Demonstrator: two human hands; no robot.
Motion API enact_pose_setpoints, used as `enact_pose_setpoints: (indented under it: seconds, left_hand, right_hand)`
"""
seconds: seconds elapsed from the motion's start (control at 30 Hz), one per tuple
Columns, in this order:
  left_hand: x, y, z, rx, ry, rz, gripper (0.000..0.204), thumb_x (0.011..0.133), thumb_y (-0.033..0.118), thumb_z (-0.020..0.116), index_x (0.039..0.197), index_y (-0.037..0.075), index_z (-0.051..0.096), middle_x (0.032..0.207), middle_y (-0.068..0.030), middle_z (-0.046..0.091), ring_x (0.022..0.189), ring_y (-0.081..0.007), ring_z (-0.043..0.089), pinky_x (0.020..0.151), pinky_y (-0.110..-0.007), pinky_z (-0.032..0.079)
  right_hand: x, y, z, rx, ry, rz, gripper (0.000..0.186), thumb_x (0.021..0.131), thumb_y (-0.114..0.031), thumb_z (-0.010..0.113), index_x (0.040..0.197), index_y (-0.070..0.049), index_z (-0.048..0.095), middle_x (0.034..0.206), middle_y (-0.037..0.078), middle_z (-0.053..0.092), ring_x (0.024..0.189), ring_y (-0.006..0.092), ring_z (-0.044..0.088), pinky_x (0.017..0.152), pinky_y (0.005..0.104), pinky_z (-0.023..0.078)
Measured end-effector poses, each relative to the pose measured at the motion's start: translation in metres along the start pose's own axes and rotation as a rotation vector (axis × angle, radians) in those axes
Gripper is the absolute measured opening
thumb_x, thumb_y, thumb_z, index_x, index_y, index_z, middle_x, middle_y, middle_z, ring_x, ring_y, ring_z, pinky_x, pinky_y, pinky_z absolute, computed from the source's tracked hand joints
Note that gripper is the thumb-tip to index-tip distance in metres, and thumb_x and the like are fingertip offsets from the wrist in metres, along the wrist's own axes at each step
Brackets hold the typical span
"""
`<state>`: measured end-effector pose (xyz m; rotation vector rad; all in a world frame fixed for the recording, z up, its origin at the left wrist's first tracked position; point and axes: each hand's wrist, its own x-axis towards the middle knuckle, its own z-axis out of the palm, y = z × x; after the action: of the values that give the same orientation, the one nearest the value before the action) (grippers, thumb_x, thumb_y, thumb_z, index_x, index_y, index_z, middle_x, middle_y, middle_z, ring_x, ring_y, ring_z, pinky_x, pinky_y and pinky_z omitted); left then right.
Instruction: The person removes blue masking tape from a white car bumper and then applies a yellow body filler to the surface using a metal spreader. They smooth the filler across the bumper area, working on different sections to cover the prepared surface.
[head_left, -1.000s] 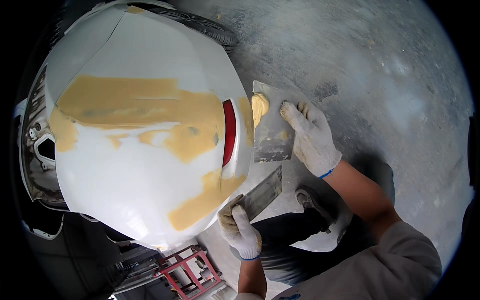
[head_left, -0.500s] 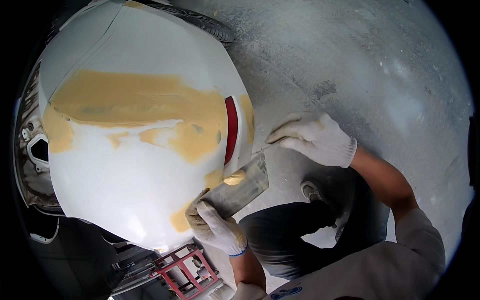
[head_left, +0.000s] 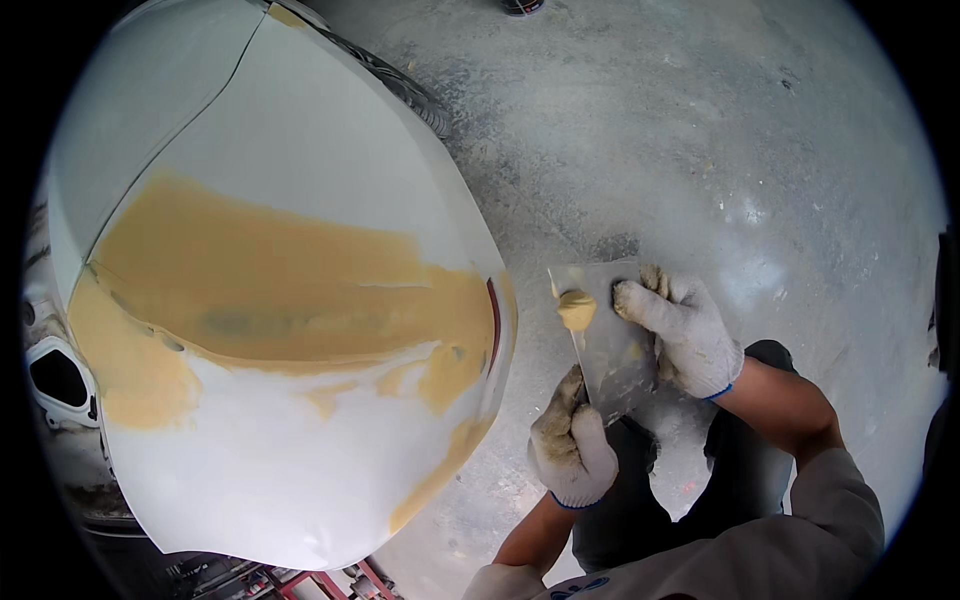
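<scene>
My right hand (head_left: 690, 335), in a white knit glove stained at the fingertips, grips a flat, greyish body-filler spreader (head_left: 615, 345), thumb on its smeared face. Below and left of it, my gloved left hand (head_left: 573, 445) is closed on a thin plate, seen almost edge-on along the spreader's left edge. A lump of yellow-tan filler (head_left: 576, 308) sits where the two meet. To the left stands a white car body panel (head_left: 270, 480) with a broad patch of tan filler (head_left: 270, 260) across it. Both hands are apart from the panel.
A red tail light (head_left: 494, 318) shows at the panel's right edge. Behind it is a tyre (head_left: 400, 85). Grey concrete floor (head_left: 800, 200) lies to the right, with a dark can (head_left: 522, 6) at the far edge. A red metal frame (head_left: 330, 585) stands below the panel.
My left hand has moved right, away from the panel, and turned its plate. My right hand has shifted down, its spreader now showing its flat face. The panel appears lower and larger in view.
</scene>
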<state>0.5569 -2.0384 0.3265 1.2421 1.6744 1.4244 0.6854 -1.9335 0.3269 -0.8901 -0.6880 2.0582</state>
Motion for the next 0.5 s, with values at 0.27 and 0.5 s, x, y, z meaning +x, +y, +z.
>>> enact_pose_setpoints:
  seconds: [0.27, 0.5]
  left_hand:
    - [-0.021, -0.022, -0.008, 0.05, 0.254, -0.092, 0.039, 0.099, 0.021, 0.046, 0.114, -0.014, 0.054, 0.112, -0.0262, 0.064, 0.103, -0.0291, 0.064, 0.094, -0.038, 0.048]
    - [-0.073, 0.017, 0.024, 0.359, 0.808, -0.083, 0.033, 0.098, 0.024, 0.054, 0.109, -0.008, 0.055, 0.106, -0.0182, 0.061, 0.098, -0.0222, 0.06, 0.092, -0.035, 0.047]
  right_hand:
    - [0.112, -0.032, -0.023, 0.131, -0.053, -0.057, 0.029, 0.096, -0.017, 0.059, 0.118, 0.002, 0.055, 0.102, 0.004, 0.061, 0.092, 0.0079, 0.059, 0.082, 0.0225, 0.049]
    - [0.16, -0.05, 0.035, -0.543, -0.568, -0.59, 0.025, 0.09, -0.009, 0.062, 0.115, -0.008, 0.068, 0.108, 0.008, 0.069, 0.091, 0.0144, 0.066, 0.079, 0.0297, 0.054]
